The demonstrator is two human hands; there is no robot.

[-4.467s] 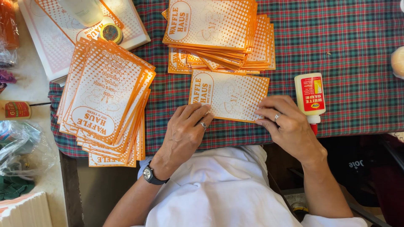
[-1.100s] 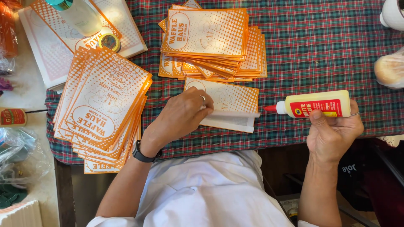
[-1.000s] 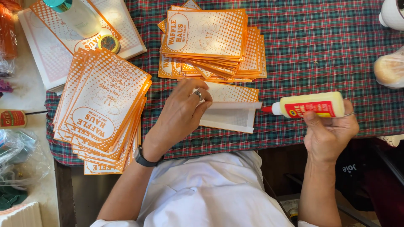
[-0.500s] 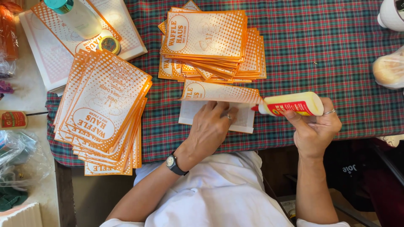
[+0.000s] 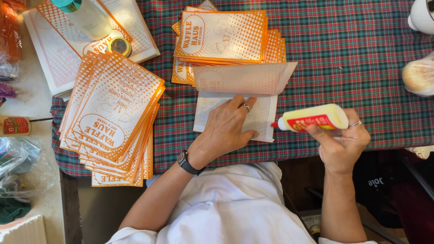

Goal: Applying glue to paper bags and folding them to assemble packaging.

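Note:
A white paper bag (image 5: 260, 115) lies on the plaid tablecloth (image 5: 343, 54) with its printed upper flap (image 5: 244, 77) folded up and open. My left hand (image 5: 226, 129) lies flat on the bag's inner white panel, fingers spread, pressing it down. My right hand (image 5: 341, 142) grips a cream glue bottle (image 5: 314, 118) with a red label, held sideways. Its red tip points left and sits at the bag's right edge.
A stack of orange printed bags (image 5: 226, 38) lies just beyond the open bag. A fanned pile of the same bags (image 5: 113, 113) sits at the left. Further left are a small round tin (image 5: 120, 46), a clear bottle (image 5: 88, 18) and plastic wrapping (image 5: 18, 162).
The bag's printed flap has been lifted open. My left hand shifted right onto the inner panel. My right hand picked up the glue bottle and brought its tip left to the bag's edge.

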